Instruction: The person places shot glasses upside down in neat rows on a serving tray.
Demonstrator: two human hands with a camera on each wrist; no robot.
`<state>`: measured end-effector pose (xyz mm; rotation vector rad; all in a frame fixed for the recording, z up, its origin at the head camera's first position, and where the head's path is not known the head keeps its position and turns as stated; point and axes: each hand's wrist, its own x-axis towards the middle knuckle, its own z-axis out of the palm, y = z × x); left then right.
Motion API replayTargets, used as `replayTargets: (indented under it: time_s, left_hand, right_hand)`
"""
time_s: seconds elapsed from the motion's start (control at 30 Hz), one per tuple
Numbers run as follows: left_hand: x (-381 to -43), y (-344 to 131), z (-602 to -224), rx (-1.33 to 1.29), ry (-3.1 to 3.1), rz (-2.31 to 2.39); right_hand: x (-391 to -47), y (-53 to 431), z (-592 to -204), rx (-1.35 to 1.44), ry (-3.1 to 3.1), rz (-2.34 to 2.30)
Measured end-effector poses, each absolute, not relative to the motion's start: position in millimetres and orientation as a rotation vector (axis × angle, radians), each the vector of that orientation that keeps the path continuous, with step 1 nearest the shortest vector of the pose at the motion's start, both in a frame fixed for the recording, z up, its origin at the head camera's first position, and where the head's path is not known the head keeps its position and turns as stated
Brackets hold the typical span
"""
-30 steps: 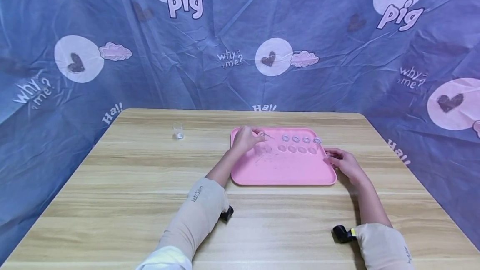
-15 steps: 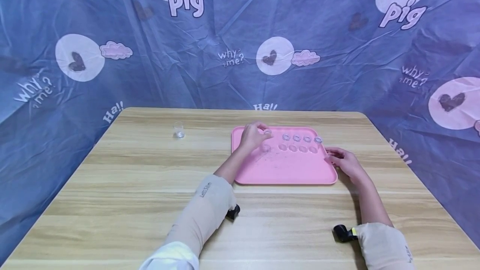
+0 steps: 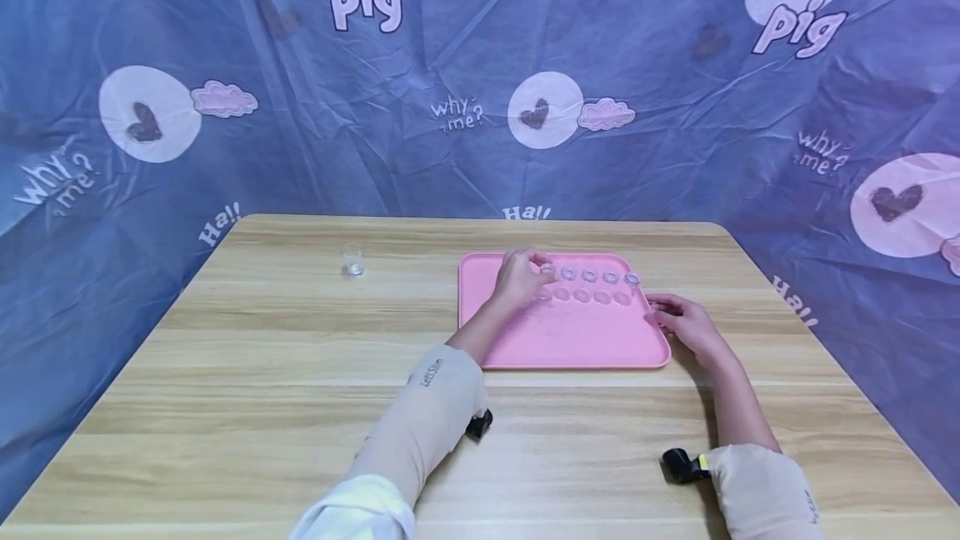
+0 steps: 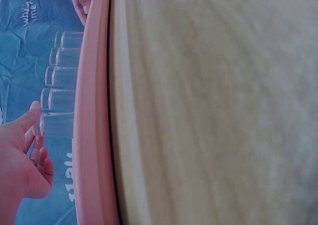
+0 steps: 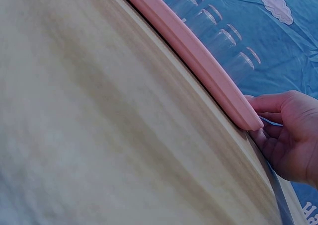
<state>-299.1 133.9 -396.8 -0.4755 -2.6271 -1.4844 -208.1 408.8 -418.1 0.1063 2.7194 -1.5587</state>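
My left hand (image 3: 519, 280) reaches over the far part of a pink tray (image 3: 570, 344) and pinches a small clear glass (image 4: 57, 124) by its rim. That glass stands at the left end of a row of several matching glasses (image 3: 589, 277) on the tray, close beside its neighbour. In the left wrist view, thumb and fingertips sit at the rim while the other fingers curl below. At the tray's right edge, my right hand (image 3: 686, 325) holds the rim; in the right wrist view its thumb and fingers (image 5: 266, 104) meet around the tray's corner.
Another small clear glass (image 3: 353, 260) stands alone on the wooden table (image 3: 300, 373), left of the tray. A blue printed cloth (image 3: 420, 165) hangs behind the table. Black wrist cameras (image 3: 681, 466) sit low over the tabletop by both forearms.
My left hand has moved right across the tray with the glass, bringing it from tilted to upright at the row's left end. The right hand has stayed at the tray's edge.
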Motion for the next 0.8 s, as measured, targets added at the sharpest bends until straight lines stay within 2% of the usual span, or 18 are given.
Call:
replayTargets:
  time_s: [0.37, 0.8]
  left_hand:
    - [-300.5, 135.1, -398.2, -0.421, -2.634, -1.538]
    - [-303.9, 119.7, -393.2, -0.501, -2.632, -1.557]
  right_hand:
    - [-209.4, 408.2, -416.4, 0.084, 2.716, -1.585]
    - [-208.4, 410.1, -419.0, 0.090, 2.717, -1.587]
